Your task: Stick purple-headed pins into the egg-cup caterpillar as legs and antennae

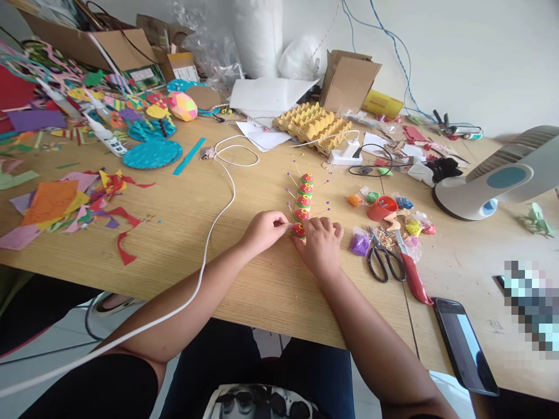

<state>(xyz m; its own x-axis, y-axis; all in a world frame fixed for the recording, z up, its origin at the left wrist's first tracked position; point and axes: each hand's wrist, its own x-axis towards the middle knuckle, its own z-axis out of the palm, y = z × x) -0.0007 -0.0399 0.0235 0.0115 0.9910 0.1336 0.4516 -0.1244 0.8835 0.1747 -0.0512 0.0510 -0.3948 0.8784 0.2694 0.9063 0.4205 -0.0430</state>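
Note:
A row of red and green domed segments [303, 201], like a craft caterpillar, stands on the wooden table in front of me. Thin sticks with purple tips [292, 180] jut out from both its sides. My left hand [267, 228] is at the left of its near end, thumb and forefinger pinched on a thin pale stick that meets the nearest segment. Bent over that same segment from the right is my right hand [323, 241], its fingers holding the row steady. Its fingertips partly cover the near end.
Right of the row lie black-handled scissors [386, 256], a red-handled knife [413, 270], bagged coloured clay [360, 243] and a phone [465, 343]. A fan [493, 180] stands farther right. Paper scraps [52, 201] cover the left. A white cable [208, 233] crosses my left forearm. Egg cartons [312, 125] lie behind.

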